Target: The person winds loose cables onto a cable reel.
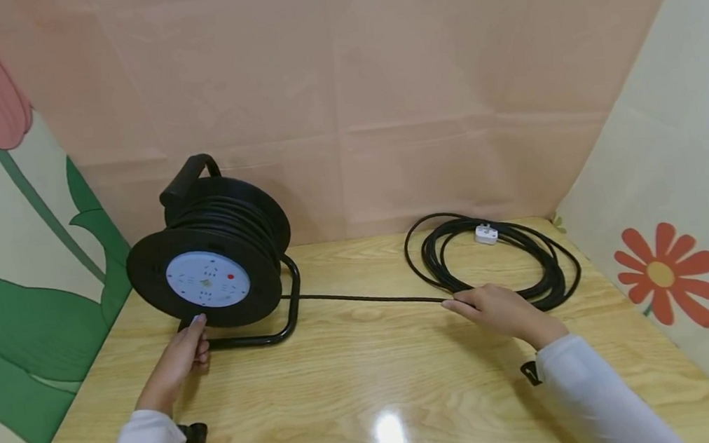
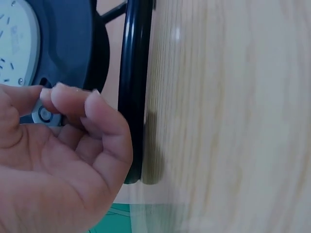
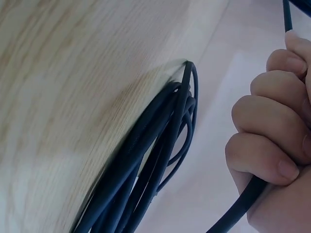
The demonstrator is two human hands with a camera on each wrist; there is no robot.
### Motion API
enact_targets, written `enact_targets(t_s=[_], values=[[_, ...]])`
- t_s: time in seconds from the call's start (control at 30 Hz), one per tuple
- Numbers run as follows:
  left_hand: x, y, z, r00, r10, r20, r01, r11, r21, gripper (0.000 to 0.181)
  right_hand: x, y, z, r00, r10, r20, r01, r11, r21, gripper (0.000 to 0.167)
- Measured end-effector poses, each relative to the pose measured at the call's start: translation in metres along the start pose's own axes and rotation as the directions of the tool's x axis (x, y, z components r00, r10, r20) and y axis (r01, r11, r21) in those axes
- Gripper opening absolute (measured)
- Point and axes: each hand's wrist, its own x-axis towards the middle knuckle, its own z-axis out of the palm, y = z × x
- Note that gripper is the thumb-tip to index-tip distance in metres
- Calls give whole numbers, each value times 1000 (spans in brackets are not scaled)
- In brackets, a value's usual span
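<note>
A black cable reel (image 1: pixel 265 285) with a white socket panel (image 1: pixel 208 279) stands at the left of the table on its tubular frame (image 1: pixel 254 341). At the reel's lower front edge, my left hand (image 1: pixel 178 356) pinches a small grey knob (image 2: pixel 44 114) between thumb and fingertips, with the other fingers curled. My right hand (image 1: pixel 504 310) has its fingers curled round the black cable (image 1: pixel 367 298), which runs nearly straight from the reel. Beside that hand lies a loose cable coil (image 1: pixel 552 281), with a white plug (image 1: pixel 486 234) on its far side.
The reel's carrying handle (image 1: pixel 182 184) rises at its top rear. A pink backdrop (image 1: pixel 345 110) closes off the back of the wooden table (image 1: pixel 343 377). Patterned side panels with a red flower (image 1: pixel 659 274) at right and green leaves (image 1: pixel 15 321) at left flank it.
</note>
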Motion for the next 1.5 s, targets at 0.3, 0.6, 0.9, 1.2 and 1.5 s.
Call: enact_targets(t_s=[0.3, 0.6, 0.9, 1.2, 1.5], values=[[-8, 5, -4, 999, -36, 12, 37, 988, -147, 45, 1, -6, -4, 999, -37, -24, 36, 998, -49, 40], [-10, 7, -17, 998, -62, 17, 65, 941, -332, 48, 6, -9, -9, 997, -37, -67, 30, 994, -105, 42], [-14, 11, -32, 1000, 13, 20, 1, 793, -609, 49, -1, 0, -14, 996, -63, -65, 57, 995, -83, 32], [-12, 16, -39, 997, 74, 27, -32, 688, -725, 45, 2, 3, -19, 971, -58, -230, 25, 989, -145, 43], [-14, 26, -41, 999, 54, -5, -40, 679, -733, 46, 2, 1, -21, 964, -107, -242, 79, 990, -121, 42]])
